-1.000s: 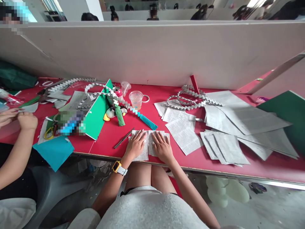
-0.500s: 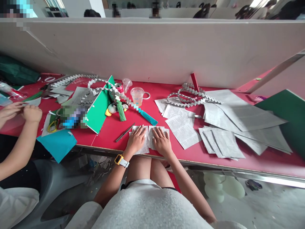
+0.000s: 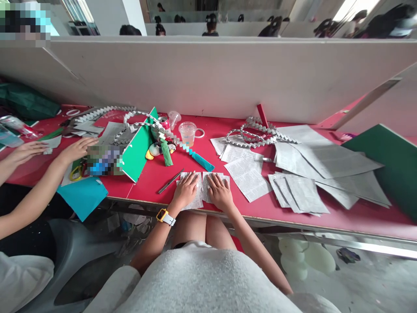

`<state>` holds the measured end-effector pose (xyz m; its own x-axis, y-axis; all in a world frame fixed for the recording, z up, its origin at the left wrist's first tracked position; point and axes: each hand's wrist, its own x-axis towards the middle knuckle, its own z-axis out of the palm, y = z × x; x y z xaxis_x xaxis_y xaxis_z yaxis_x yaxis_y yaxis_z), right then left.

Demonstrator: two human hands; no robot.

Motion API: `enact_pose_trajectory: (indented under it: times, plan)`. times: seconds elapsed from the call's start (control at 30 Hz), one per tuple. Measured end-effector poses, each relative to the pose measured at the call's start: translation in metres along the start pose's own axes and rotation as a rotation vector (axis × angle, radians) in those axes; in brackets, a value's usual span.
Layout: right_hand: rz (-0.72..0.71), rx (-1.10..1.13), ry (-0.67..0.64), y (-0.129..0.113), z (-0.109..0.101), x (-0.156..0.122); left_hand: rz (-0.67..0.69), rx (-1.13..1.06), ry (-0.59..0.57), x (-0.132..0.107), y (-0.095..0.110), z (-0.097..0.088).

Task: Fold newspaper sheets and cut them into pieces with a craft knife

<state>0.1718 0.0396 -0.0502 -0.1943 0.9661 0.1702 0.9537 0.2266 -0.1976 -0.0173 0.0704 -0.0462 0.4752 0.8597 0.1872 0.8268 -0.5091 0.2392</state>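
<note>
My left hand [image 3: 188, 190] lies flat on a left piece of printed paper [image 3: 197, 201] at the table's front edge, fingers stretched out. Beside it my right hand [image 3: 219, 191] presses flat on a second piece of printed paper [image 3: 205, 194], its fingers also extended. A narrow gap separates the two pieces. Just left of my left hand lies a slim metal craft knife [image 3: 170, 181]. Beyond my hands rests a folded-paper chain with a teal end [image 3: 202, 161]. My palms hide much of both papers.
Loose printed sheets [image 3: 249, 178], a stack of cut paper [image 3: 301, 193] and a folded-paper chain [image 3: 250, 137] lie to the right. A handled plastic cup [image 3: 187, 133], a penguin toy [image 3: 158, 149] and a green board [image 3: 138, 152] stand left of centre. At far left a co-worker's hands [image 3: 76, 150] reach over the table.
My hands stay flat on the papers, almost unmoved. The co-worker's hands have parted, one reaching right towards the table items. The view has tilted slightly upward.
</note>
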Motion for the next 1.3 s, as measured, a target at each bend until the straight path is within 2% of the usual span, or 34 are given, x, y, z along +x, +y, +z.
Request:
enact_pose_trajectory:
  times: [0.17, 0.27, 0.43, 0.53, 0.6, 0.7, 0.77, 0.87, 0.97, 1.03, 1.07, 1.17, 1.23, 1.3]
  plan:
    - [-0.004, -0.012, 0.003, 0.0, 0.002, 0.001, 0.006, 0.031, 0.008, -0.002, 0.001, 0.002]
    - [-0.004, 0.005, -0.048, 0.0, -0.004, 0.005, 0.003, 0.035, -0.006, 0.0, 0.0, 0.003]
    - [-0.125, 0.051, -0.073, 0.009, -0.024, -0.003, 0.065, 0.002, -0.07, 0.001, -0.001, -0.013]
    - [-0.203, 0.059, -0.068, 0.023, -0.028, -0.026, 0.121, -0.024, -0.017, -0.018, 0.0, -0.028]
    - [-0.238, 0.06, -0.105, 0.033, -0.026, -0.044, 0.191, -0.039, -0.058, -0.038, 0.0, -0.034]
    - [-0.279, 0.086, -0.136, 0.044, -0.023, -0.06, 0.207, -0.011, -0.115, -0.063, -0.004, -0.034]
    - [-0.296, 0.133, -0.153, 0.05, -0.024, -0.06, 0.185, 0.023, -0.119, -0.07, -0.008, -0.03]
    - [-0.285, 0.194, -0.154, 0.057, -0.026, -0.05, 0.154, 0.061, -0.107, -0.065, -0.016, -0.029]
    - [-0.191, 0.155, -0.023, 0.057, -0.022, -0.038, 0.149, 0.06, -0.089, -0.056, -0.029, -0.035]
    - [-0.132, 0.11, 0.059, 0.051, -0.017, -0.033, 0.099, 0.046, -0.04, -0.052, -0.042, -0.042]
    - [-0.108, 0.09, 0.078, 0.048, -0.013, -0.031, 0.025, 0.049, 0.005, -0.05, -0.049, -0.045]
    - [-0.07, 0.046, 0.055, 0.043, -0.005, -0.025, -0.316, 0.129, 0.13, -0.045, -0.07, -0.048]
    - [-0.086, 0.044, -0.011, 0.046, -0.002, -0.017, -0.439, 0.192, 0.122, -0.04, -0.079, -0.047]
    - [-0.117, 0.054, -0.076, 0.053, -0.002, -0.005, -0.445, 0.23, 0.08, -0.034, -0.083, -0.045]
